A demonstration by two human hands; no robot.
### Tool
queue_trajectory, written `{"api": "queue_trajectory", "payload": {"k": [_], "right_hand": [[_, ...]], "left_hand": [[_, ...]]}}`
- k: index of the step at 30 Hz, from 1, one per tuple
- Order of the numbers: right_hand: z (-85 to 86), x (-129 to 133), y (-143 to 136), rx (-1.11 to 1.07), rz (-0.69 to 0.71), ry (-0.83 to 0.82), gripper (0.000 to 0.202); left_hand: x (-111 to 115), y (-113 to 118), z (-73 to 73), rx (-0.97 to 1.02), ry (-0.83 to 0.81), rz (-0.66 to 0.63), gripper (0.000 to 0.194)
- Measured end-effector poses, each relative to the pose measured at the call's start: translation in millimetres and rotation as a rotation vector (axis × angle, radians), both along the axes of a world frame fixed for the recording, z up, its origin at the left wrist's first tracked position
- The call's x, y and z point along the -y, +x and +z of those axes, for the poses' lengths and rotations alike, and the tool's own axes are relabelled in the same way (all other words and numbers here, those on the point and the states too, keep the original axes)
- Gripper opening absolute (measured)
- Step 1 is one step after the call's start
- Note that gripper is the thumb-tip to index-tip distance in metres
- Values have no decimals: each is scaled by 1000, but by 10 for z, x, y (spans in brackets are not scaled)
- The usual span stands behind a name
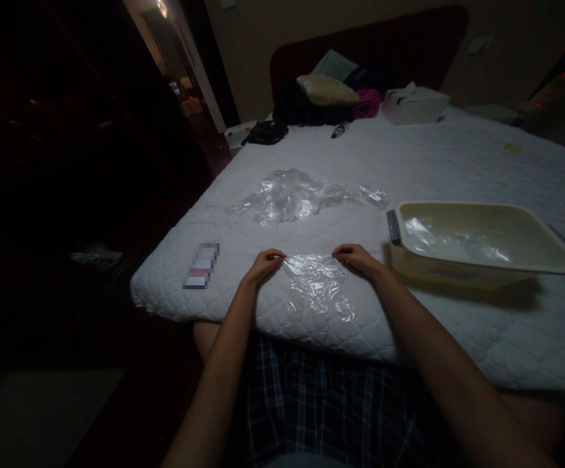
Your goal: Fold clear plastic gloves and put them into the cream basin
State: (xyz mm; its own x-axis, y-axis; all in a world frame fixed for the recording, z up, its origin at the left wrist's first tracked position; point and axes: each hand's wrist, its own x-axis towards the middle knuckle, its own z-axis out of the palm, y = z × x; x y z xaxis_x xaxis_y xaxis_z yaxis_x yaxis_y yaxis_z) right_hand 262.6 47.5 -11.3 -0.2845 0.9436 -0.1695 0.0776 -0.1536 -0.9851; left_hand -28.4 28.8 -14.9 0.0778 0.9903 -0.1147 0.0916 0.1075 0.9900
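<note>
A clear plastic bag (318, 283) lies crinkled on the white quilted bed (433, 338), close to its front edge. My left hand (265, 264) pinches the bag's far left corner between thumb and fingers. At the far right corner, my right hand (356, 258) holds the same bag in a pinch. The bag's far edge runs roughly straight between the two hands, and the rest spreads toward me. Beyond my hands lies a loose heap of clear plastic bags (289, 195).
Right of my hands stands a cream plastic tub (458, 276) with clear plastic inside. A pixelated, phone-like object (202, 266) lies to the left. Farther back are a white box (415, 107), a pale pillow (328, 90), a magenta roll (367, 104) and a dark bag (266, 132).
</note>
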Motion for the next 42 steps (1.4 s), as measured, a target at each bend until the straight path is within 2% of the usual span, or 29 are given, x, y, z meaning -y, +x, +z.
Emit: {"api": "queue_trajectory", "payload": {"k": [7,18,26,37,42], "right_hand": [[85,56,-19,61,-22,-85,20],[143,100,-43,81,-36,-44,21],[114,83,-33,96,-25,-21,21],[115,94,-33,66,-25,-30,22],[136,112,-37,43,-34,-37,21]], "left_hand": [[15,27,16,26,-25,31,40],[-47,28,-71,57,92,84,31],[-85,15,-182,100,48,88,31],[-19,27,-77,102,53,34,37],[14,41,-4,129,-81,78,46]]}}
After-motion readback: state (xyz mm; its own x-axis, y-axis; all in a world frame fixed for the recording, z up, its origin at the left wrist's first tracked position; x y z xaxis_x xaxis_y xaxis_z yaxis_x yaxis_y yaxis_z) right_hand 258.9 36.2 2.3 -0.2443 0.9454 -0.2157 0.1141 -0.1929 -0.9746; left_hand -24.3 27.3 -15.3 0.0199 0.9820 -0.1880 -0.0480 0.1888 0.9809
